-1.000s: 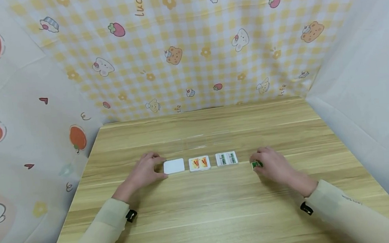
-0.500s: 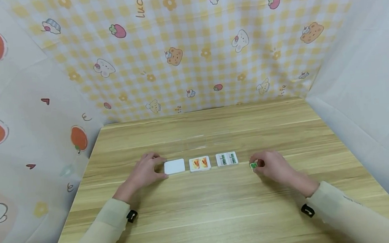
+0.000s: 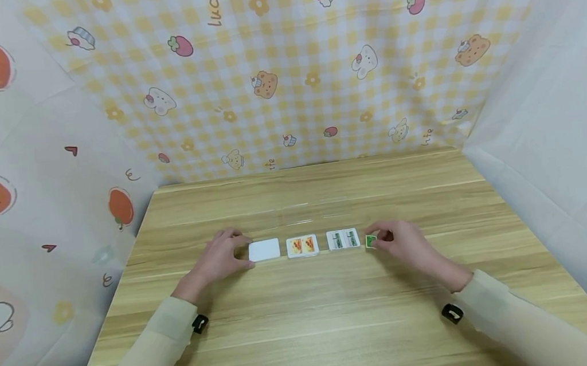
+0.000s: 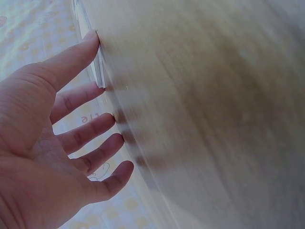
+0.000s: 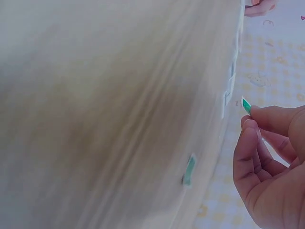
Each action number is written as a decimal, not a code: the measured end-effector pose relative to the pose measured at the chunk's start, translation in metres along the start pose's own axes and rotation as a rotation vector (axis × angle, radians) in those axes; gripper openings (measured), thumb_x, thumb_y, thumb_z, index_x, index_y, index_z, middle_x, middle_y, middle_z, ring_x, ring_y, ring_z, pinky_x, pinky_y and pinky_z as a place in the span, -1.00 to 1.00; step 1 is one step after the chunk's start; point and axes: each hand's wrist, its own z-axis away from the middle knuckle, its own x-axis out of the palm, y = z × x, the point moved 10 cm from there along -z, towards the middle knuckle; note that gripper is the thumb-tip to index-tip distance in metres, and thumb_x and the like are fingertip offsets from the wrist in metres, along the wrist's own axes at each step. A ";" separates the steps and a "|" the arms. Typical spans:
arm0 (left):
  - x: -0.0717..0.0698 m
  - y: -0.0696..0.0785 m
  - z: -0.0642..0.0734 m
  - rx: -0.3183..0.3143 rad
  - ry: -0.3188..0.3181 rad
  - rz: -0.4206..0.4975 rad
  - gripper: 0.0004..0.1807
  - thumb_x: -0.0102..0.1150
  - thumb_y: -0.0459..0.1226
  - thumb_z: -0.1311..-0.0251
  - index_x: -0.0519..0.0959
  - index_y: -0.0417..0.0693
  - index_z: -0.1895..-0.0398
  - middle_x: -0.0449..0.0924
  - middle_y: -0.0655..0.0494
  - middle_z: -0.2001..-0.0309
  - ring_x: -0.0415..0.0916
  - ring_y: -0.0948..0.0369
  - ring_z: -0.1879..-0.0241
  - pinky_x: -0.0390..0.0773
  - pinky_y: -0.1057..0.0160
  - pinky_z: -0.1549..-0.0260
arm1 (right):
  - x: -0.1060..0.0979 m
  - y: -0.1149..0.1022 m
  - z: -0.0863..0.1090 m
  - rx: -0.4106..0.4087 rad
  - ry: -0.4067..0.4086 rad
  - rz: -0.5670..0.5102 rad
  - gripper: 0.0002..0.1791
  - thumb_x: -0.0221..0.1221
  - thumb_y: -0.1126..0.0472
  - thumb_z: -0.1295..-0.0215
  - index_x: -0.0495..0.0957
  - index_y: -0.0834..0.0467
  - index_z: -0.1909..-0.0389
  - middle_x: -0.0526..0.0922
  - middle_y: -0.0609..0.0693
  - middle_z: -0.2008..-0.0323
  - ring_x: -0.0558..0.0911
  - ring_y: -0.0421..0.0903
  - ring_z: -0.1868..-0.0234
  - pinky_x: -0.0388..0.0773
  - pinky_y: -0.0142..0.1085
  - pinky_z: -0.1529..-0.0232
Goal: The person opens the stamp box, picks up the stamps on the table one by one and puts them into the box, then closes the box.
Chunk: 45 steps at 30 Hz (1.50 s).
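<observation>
My left hand [image 3: 222,257] holds the left end of a flat white rectangular case [image 3: 265,250] between thumb and index finger. The left wrist view shows its clear edge [image 4: 100,69] between those fingertips; the other fingers are spread. My right hand [image 3: 402,244] pinches a small green-printed piece with a white border [image 3: 370,241] by thumb and fingertips. It is raised off the table in the right wrist view. Another green piece [image 5: 189,171] lies on the table there, hidden from the head view. Left of my right hand sits a case with two green-and-grey pictures [image 3: 343,239].
Between my hands is a case with two orange-yellow pictures [image 3: 302,245]. Behind the row lie three clear rectangular pieces, the middle one [image 3: 297,213] showing best. The wooden table [image 3: 304,320] ends at a checked curtain [image 3: 314,112] and white side walls.
My right hand has drawn the small green piece left, lifting it close to the case with green-and-grey pictures. The left hand stays at the white case.
</observation>
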 end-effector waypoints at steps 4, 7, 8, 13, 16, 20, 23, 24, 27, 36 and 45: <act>0.001 -0.001 0.000 -0.004 -0.002 -0.002 -0.33 0.34 0.13 0.19 0.52 0.15 -0.07 0.34 0.08 -0.10 0.20 0.00 -0.08 0.21 -0.25 0.06 | 0.000 -0.012 -0.006 -0.018 0.014 -0.029 -0.75 0.29 0.21 -0.07 0.63 0.00 0.17 0.58 -0.18 0.52 0.50 -0.21 0.54 0.45 -0.36 0.59; 0.001 0.000 0.000 -0.003 0.000 -0.009 -0.33 0.35 0.13 0.20 0.52 0.14 -0.06 0.34 0.07 -0.09 0.22 0.00 -0.08 0.22 -0.25 0.07 | 0.002 -0.022 -0.012 -0.021 0.018 -0.051 -0.75 0.28 0.21 -0.08 0.63 0.00 0.17 0.59 -0.14 0.53 0.48 -0.19 0.57 0.42 -0.35 0.64; 0.001 0.001 -0.001 -0.001 0.001 -0.011 -0.33 0.35 0.13 0.20 0.52 0.14 -0.06 0.35 0.07 -0.09 0.23 0.00 -0.07 0.23 -0.24 0.08 | 0.003 -0.024 -0.014 -0.017 0.018 -0.055 -0.76 0.28 0.21 -0.09 0.63 -0.01 0.17 0.59 -0.13 0.53 0.48 -0.19 0.58 0.41 -0.35 0.66; -0.001 0.003 -0.001 0.001 0.003 -0.021 -0.34 0.37 0.11 0.21 0.54 0.12 -0.05 0.37 0.07 -0.06 0.26 0.01 -0.04 0.26 -0.20 0.11 | 0.011 -0.039 -0.024 -0.014 0.006 -0.067 -0.77 0.25 0.18 -0.12 0.63 -0.03 0.16 0.58 -0.11 0.54 0.45 -0.18 0.61 0.36 -0.34 0.71; -0.001 0.004 -0.001 -0.001 0.003 -0.027 -0.35 0.37 0.11 0.21 0.54 0.11 -0.04 0.38 0.07 -0.05 0.27 0.02 -0.03 0.27 -0.20 0.11 | 0.016 -0.050 -0.030 -0.035 0.001 -0.084 -0.79 0.24 0.17 -0.13 0.64 -0.04 0.17 0.58 -0.15 0.53 0.46 -0.19 0.59 0.37 -0.34 0.70; -0.001 0.004 -0.001 -0.001 0.006 -0.030 -0.36 0.38 0.10 0.21 0.55 0.11 -0.03 0.39 0.07 -0.05 0.28 0.02 -0.02 0.27 -0.19 0.11 | 0.026 -0.063 -0.038 -0.074 -0.005 -0.123 -0.81 0.22 0.16 -0.15 0.63 -0.10 0.20 0.60 -0.15 0.50 0.49 -0.21 0.56 0.41 -0.33 0.68; -0.001 0.004 -0.001 -0.001 0.008 -0.030 -0.36 0.38 0.10 0.22 0.55 0.11 -0.02 0.39 0.08 -0.05 0.28 0.03 -0.02 0.28 -0.19 0.12 | 0.033 -0.070 -0.044 -0.077 -0.008 -0.145 -0.80 0.23 0.14 -0.15 0.61 -0.21 0.22 0.60 -0.18 0.48 0.50 -0.23 0.53 0.43 -0.32 0.65; -0.001 0.004 -0.001 -0.001 0.007 -0.030 -0.36 0.38 0.10 0.22 0.55 0.11 -0.02 0.39 0.08 -0.05 0.28 0.03 -0.02 0.28 -0.19 0.12 | 0.036 -0.072 -0.046 -0.072 -0.010 -0.156 -0.79 0.24 0.14 -0.14 0.61 -0.24 0.23 0.60 -0.19 0.47 0.51 -0.24 0.51 0.44 -0.32 0.63; -0.001 0.003 -0.001 -0.003 0.006 -0.032 -0.35 0.38 0.10 0.22 0.55 0.11 -0.03 0.39 0.08 -0.05 0.28 0.03 -0.02 0.28 -0.19 0.11 | 0.045 -0.082 -0.054 -0.064 -0.016 -0.186 -0.80 0.25 0.13 -0.12 0.61 -0.23 0.25 0.58 -0.23 0.47 0.51 -0.25 0.50 0.46 -0.33 0.60; -0.003 0.003 -0.001 0.003 0.010 -0.030 -0.35 0.38 0.11 0.22 0.55 0.10 -0.03 0.39 0.07 -0.04 0.29 0.03 -0.02 0.29 -0.18 0.10 | 0.069 -0.124 -0.079 -0.108 -0.041 -0.264 -0.87 0.24 0.19 -0.11 0.65 -0.07 0.31 0.58 -0.19 0.53 0.51 -0.21 0.55 0.45 -0.33 0.60; -0.005 0.005 -0.004 0.007 0.004 -0.043 -0.37 0.40 0.09 0.24 0.56 0.11 0.00 0.40 0.09 0.01 0.32 0.07 0.06 0.35 -0.09 0.16 | 0.102 -0.142 -0.095 -0.106 -0.079 -0.244 -0.91 0.21 0.24 -0.12 0.64 0.01 0.36 0.57 -0.12 0.55 0.49 -0.20 0.63 0.41 -0.36 0.69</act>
